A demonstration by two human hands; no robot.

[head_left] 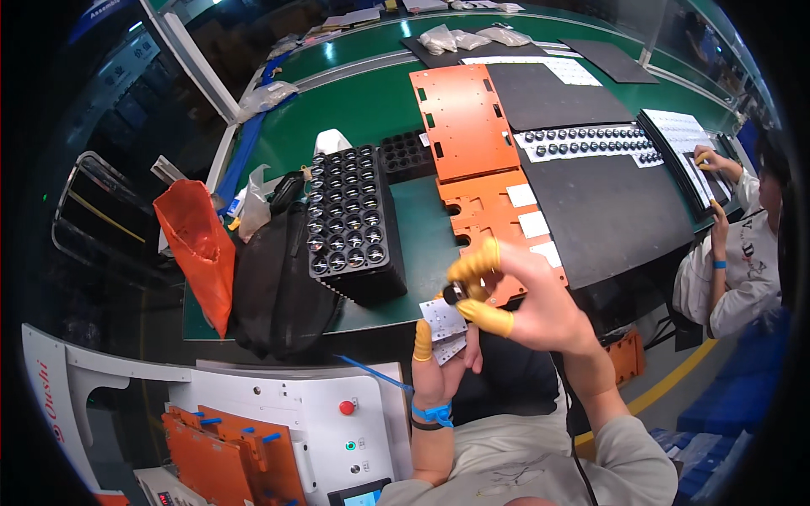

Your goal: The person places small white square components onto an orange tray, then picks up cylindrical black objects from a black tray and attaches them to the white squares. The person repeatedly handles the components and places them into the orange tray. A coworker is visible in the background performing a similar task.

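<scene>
My left hand (439,368), with a yellow cot on its thumb and a blue band at the wrist, is closed on small white square boards (443,320). Just above them my right hand (540,304), with yellow finger cots, pinches a small black round part (456,293). That part is at the upper edge of the boards; I cannot tell whether it touches them. Beyond my hands lies an orange fixture plate (494,202) with white square boards (533,224) set on it. To its left stands a black tray (377,274) filled with shiny round lens parts (346,211).
A second black tray (405,158) sits behind the first. An orange bag (198,253) and black bag (283,287) lie at the left. Dark mats (599,211) and a strip of lens parts (582,142) lie right. A co-worker (742,244) handles boards there. A white machine (329,422) stands near.
</scene>
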